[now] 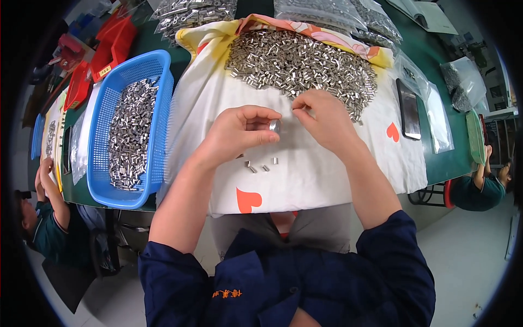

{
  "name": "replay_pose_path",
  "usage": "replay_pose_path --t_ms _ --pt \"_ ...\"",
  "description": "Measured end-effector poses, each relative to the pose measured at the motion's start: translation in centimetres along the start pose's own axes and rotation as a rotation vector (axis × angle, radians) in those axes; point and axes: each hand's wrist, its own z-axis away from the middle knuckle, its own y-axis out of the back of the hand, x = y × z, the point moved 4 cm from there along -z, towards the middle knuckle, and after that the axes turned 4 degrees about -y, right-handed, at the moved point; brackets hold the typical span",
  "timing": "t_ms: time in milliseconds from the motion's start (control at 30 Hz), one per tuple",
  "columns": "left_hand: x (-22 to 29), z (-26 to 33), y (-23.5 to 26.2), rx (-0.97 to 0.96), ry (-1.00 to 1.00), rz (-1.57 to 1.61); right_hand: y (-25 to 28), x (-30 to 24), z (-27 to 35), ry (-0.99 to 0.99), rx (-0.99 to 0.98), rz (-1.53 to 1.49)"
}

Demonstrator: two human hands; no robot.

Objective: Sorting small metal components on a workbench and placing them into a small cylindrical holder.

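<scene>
Clock directions taken from the hands.

Hands, two. Left hand (237,132): we find it grasping one silver cylinder (274,126) between thumb and fingers, at the centre. Right hand (325,115): thumb and forefinger brought close together near the pile's lower edge; we cannot tell whether anything is pinched there.

Loose tubes (275,161), metal: we count four at 6 o'clock on the cloth, plus one partly hidden by the left wrist.

Pile (299,62), one, at 12 to 1 o'clock: metal tubes, too many for us to count, on the cloth.

Cloth (327,188), one, white; we note one red heart (248,200) at 7 o'clock, another at 3.

Basket (99,139), one, blue, at 9 o'clock: holds a heap of similar metal tubes.

Phone (408,110), one, dark, at 3 o'clock.

Bags (321,12), clear, at 11 to 2 o'clock: metal parts inside; several, overlapping, so we give no exact count.
</scene>
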Motion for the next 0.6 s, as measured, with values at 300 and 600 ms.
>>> replay_pose_path --t_ms 300,600 --pt "0.2 -0.2 0.0 0.027 -0.079 0.047 -0.4 -1.3 0.8 -0.131 -0.154 -0.639" --pt "-0.5 -0.4 0.1 0.135 -0.072 0.008 -0.3 -2.8 1.4 0.158 0.210 -0.282"
